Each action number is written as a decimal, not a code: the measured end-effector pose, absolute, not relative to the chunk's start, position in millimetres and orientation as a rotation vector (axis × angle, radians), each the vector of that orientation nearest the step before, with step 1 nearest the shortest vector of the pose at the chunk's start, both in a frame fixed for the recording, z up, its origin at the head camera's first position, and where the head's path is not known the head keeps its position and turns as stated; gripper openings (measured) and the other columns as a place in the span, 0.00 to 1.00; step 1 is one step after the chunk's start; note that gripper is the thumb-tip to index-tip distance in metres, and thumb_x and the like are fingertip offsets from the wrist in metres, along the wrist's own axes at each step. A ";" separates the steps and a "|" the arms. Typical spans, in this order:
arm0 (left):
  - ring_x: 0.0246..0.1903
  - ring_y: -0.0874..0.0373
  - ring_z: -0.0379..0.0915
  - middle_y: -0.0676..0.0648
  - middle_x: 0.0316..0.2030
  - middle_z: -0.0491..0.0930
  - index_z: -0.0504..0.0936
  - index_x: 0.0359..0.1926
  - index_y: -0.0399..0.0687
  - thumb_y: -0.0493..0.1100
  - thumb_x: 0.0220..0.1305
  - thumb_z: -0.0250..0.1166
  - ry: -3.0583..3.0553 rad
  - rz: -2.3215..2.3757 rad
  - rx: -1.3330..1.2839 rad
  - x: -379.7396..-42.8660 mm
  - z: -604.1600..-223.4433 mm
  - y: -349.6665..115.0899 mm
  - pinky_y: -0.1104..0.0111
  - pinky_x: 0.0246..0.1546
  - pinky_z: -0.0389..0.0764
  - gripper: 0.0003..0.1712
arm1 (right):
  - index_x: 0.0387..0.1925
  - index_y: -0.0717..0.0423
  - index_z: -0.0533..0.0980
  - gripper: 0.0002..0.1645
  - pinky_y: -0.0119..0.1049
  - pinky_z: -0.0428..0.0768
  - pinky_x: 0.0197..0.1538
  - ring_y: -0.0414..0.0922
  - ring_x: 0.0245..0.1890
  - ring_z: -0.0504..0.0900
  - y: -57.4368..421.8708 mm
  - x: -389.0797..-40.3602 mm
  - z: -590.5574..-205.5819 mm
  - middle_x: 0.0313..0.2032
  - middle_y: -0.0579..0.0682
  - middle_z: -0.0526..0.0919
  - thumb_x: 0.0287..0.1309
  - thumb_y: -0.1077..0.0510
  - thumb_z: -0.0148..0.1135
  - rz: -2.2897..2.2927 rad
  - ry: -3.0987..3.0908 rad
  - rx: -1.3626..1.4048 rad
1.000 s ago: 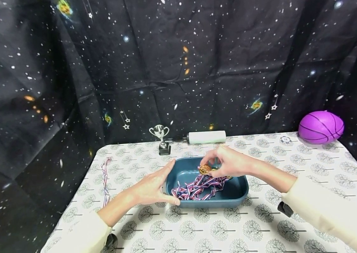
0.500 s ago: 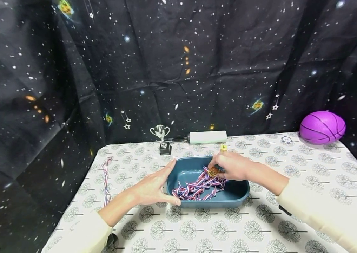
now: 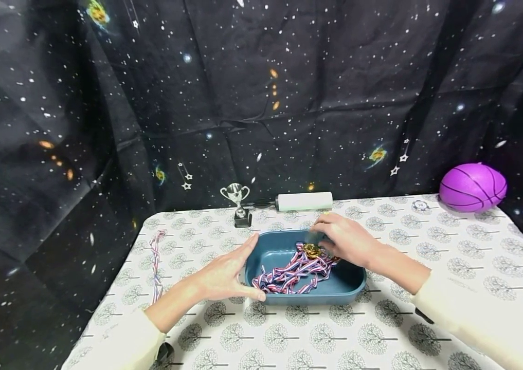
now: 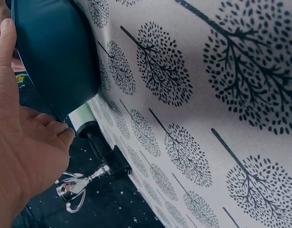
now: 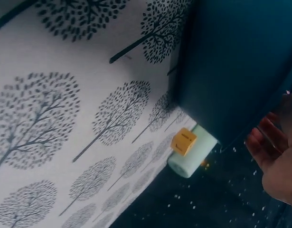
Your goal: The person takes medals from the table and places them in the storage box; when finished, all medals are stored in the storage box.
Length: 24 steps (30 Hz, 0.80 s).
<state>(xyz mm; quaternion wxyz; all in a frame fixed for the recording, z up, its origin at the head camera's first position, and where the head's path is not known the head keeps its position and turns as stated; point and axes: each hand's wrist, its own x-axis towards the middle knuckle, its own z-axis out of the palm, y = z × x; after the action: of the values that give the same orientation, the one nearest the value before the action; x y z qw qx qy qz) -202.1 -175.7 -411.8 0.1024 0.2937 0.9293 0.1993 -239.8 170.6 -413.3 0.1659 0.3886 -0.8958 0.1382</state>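
Observation:
A dark blue plastic tub stands on the table with a tangle of red, white and blue ribbons inside. Gold medals lie at the back of that tangle. My left hand holds the tub's left end, thumb at the front rim and fingers at the back corner. Over the tub's back right part is my right hand, its fingers bent loosely and blurred near the medals. In the right wrist view no item shows between those fingers; their tips are partly hidden by the tub wall.
Behind the tub stand a silver trophy cup and a white cylinder with a dark whisk-like end. A yellow cube sits near the cylinder. A striped ribbon lies left, a purple ball far right, beside a round chip.
My right hand carried a gold medal rightward in the tub, then its fingers came off it and lifted slightly. The medal now lies on the ribbons. My left hand stays put.

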 end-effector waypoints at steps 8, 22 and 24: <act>0.81 0.49 0.48 0.53 0.85 0.38 0.37 0.87 0.55 0.80 0.46 0.76 2.742 0.600 0.868 -202.3 -412.0 -175.5 0.48 0.78 0.57 0.82 | 0.63 0.63 0.80 0.31 0.63 0.78 0.65 0.61 0.63 0.80 197.6 -232.8 -411.8 0.62 0.61 0.82 0.61 0.58 0.79 0.571 -2.638 0.935; 0.81 0.49 0.50 0.55 0.85 0.38 0.36 0.87 0.60 0.80 0.46 0.76 2.731 0.656 0.837 -200.9 -416.2 -176.5 0.47 0.78 0.58 0.82 | 0.84 0.66 0.37 0.91 0.67 0.51 0.77 0.68 0.80 0.49 225.0 -193.4 -433.7 0.82 0.72 0.45 0.36 0.44 0.92 1.372 -2.883 0.897; 0.80 0.49 0.51 0.56 0.85 0.38 0.36 0.87 0.61 0.80 0.45 0.77 2.732 0.665 0.831 -200.7 -415.7 -176.3 0.47 0.78 0.59 0.82 | 0.85 0.64 0.35 0.93 0.67 0.49 0.76 0.68 0.81 0.47 226.2 -190.8 -435.3 0.82 0.71 0.42 0.34 0.44 0.93 1.385 -2.871 0.912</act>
<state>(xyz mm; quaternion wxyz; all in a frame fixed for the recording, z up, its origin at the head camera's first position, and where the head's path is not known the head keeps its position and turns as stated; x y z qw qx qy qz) -200.7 -176.3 -415.7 0.1048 0.2820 0.9266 0.2256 -190.8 226.2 -435.3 -0.0869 0.2741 -0.8627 0.4160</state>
